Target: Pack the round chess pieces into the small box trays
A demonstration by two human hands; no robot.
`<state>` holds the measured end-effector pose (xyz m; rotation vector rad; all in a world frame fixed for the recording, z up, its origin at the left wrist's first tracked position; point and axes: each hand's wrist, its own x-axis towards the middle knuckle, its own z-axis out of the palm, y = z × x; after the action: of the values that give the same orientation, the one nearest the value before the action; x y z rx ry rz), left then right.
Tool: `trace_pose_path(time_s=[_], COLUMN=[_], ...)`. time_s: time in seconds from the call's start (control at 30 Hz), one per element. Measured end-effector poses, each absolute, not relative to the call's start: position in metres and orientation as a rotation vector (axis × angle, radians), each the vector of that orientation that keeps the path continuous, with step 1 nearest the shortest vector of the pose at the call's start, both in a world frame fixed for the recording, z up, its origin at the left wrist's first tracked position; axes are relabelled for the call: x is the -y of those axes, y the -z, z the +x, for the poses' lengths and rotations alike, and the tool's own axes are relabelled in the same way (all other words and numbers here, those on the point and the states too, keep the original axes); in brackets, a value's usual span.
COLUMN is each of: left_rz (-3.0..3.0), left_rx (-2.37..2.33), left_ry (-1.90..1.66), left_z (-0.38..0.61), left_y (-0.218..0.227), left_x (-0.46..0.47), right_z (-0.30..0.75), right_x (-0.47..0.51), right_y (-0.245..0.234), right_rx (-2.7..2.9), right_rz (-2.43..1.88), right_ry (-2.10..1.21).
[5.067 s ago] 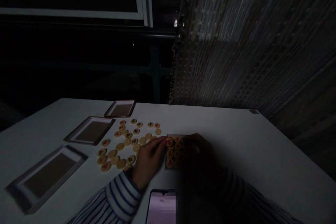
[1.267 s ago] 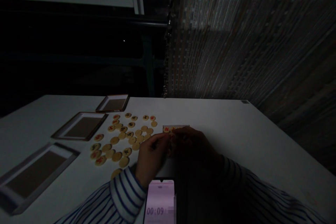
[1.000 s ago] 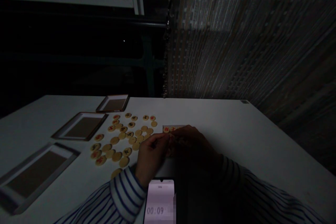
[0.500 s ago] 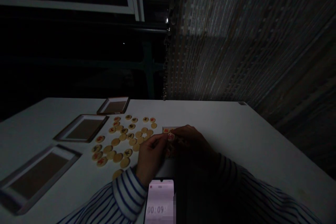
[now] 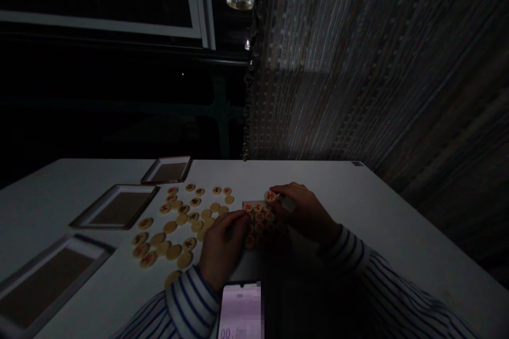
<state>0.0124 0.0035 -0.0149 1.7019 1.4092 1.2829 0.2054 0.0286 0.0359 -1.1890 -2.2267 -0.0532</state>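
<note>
My right hand (image 5: pixel 304 212) pinches a round xiangqi piece (image 5: pixel 270 196) with a red character, raised at the back edge of a small box. In this box (image 5: pixel 249 203) several red-marked pieces (image 5: pixel 259 217) lie face up in close rows. At the box's left side is my left hand (image 5: pixel 222 249), its thumb and forefinger closed together by the piece in the back left corner. Whether they grip anything is hidden. The front right of the box is in deep shadow.
Loose xiangqi pieces (image 5: pixel 174 252), some face up and some blank side up, are scattered left of my hands. Three shallow open trays (image 5: pixel 107 209) line the table's left side. A lit phone (image 5: pixel 240 310) lies in front of me. A strand curtain (image 5: pixel 318 90) hangs behind the table.
My right hand has lifted off the box's pieces and now holds one red-marked piece up at the back edge. My left hand has drawn slightly left, uncovering more rows.
</note>
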Motion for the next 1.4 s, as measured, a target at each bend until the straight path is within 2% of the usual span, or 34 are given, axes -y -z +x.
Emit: trace_pose_path(time_s=[0.4,1.4], left_rz=[1.936,1.98], left_rx=[-1.486,-1.54], left_ry=[-1.156,-1.155], left_z=[0.009,0.005], left_y=[0.016,0.021], left_x=[-0.004,-0.007], right_z=[0.21,0.232], right_x=[-0.047,-0.061], right_y=[-0.04,-0.021], right_rx=[2.308,2.533], right_rz=[-1.243,-1.396], right_ry=[0.111,0.001])
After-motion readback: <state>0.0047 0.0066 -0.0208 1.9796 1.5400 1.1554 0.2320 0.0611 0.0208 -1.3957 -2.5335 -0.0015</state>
